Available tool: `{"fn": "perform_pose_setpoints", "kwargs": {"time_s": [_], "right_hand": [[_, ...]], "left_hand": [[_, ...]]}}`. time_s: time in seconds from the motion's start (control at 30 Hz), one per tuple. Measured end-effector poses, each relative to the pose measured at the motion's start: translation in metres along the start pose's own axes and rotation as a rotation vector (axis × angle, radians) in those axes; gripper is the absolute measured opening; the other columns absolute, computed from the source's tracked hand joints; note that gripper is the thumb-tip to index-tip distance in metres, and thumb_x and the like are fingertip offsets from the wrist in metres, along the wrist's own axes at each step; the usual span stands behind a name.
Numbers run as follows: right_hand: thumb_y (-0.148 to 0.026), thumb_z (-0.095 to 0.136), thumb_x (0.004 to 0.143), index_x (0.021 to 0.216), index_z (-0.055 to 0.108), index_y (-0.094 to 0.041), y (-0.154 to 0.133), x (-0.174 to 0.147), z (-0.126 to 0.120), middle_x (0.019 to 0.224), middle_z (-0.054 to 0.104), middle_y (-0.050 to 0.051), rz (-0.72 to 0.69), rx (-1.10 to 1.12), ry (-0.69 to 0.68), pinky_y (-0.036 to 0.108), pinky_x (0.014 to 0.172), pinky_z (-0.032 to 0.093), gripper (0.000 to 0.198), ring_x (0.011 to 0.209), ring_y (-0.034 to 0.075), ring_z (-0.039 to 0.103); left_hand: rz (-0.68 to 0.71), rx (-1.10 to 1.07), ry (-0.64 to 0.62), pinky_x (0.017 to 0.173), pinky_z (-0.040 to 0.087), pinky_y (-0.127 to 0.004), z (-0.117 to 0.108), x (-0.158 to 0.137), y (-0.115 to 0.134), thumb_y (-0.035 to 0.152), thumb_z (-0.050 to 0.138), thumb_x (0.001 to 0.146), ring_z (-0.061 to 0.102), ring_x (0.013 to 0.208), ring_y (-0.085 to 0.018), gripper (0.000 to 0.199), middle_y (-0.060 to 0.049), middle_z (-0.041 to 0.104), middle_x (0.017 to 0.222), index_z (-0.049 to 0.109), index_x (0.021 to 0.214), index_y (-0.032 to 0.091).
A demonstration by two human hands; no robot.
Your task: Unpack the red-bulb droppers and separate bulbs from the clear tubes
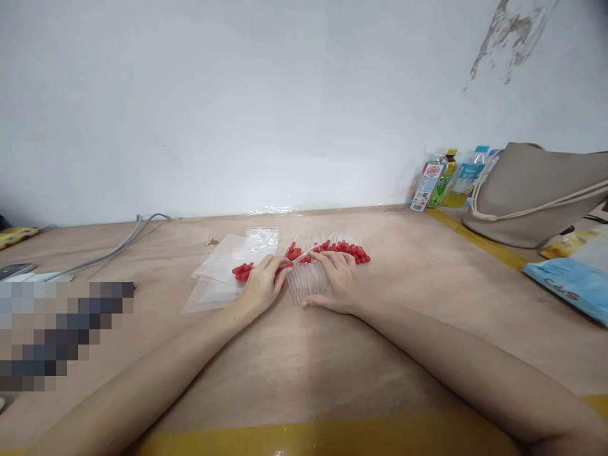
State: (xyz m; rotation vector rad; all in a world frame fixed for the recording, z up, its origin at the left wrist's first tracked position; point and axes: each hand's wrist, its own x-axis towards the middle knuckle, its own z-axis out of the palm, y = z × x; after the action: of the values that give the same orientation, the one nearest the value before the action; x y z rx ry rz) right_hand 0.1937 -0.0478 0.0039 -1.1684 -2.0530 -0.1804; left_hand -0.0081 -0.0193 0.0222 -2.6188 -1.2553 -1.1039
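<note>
My left hand (266, 277) is closed in a pinch, thumb and fingers together, on a thin clear stick with a red bulb end (303, 255). The stick slants up to the right, its far part near my right fingertips. My right hand (339, 280) lies low on the table, thumb spread well away from its fingers. Between the two hands is a row of thin clear tubes (306, 282), partly covered by my right hand. Behind the hands lie many red bulb ends (351, 249) with clear stems. Several more red pieces (242, 271) rest beside my left hand.
Clear plastic bags (219, 256) lie flat left of the hands. A grey cable (121, 246) crosses the left side. At the right stand a carton (427, 185), bottles (468, 177) and a grey bag (536, 190), with a blue packet (565, 285) nearer. Yellow tape (332, 437) lines the front edge.
</note>
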Motion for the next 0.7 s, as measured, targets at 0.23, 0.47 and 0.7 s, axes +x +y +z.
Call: {"fn": "perform_pose_setpoints", "kwargs": {"time_s": [0.23,0.47,0.7], "right_hand": [[-0.067,0.056,0.063,0.129,0.034,-0.013,0.005,-0.002,0.002,0.118,0.051,0.017,0.022,0.028,0.170,0.041,0.092,0.028,0.088,0.109,0.029,0.044],[-0.049,0.051,0.080,0.104,0.060,-0.024,0.009,0.000,-0.001,0.111,0.059,0.007,-0.078,-0.010,0.042,0.045,0.098,0.021,0.036,0.104,0.022,0.050],[-0.035,0.048,0.086,0.093,0.065,-0.025,0.009,-0.001,0.003,0.103,0.065,0.000,-0.267,0.005,0.017,0.046,0.104,0.014,0.021,0.107,0.018,0.052]], "left_hand": [[0.020,-0.009,-0.004,0.073,0.045,-0.028,0.001,-0.016,-0.004,0.026,0.044,0.087,0.054,0.082,-0.016,0.012,-0.003,0.054,0.086,0.053,0.091,0.018],[0.126,0.017,-0.050,0.073,0.043,-0.031,-0.001,-0.018,0.001,0.025,0.047,0.086,0.051,0.082,-0.017,0.009,-0.004,0.057,0.085,0.052,0.088,0.017],[0.267,0.041,-0.012,0.076,0.043,-0.031,0.000,-0.020,0.009,0.024,0.049,0.085,0.052,0.082,-0.016,0.009,-0.004,0.060,0.085,0.053,0.087,0.017]]}}
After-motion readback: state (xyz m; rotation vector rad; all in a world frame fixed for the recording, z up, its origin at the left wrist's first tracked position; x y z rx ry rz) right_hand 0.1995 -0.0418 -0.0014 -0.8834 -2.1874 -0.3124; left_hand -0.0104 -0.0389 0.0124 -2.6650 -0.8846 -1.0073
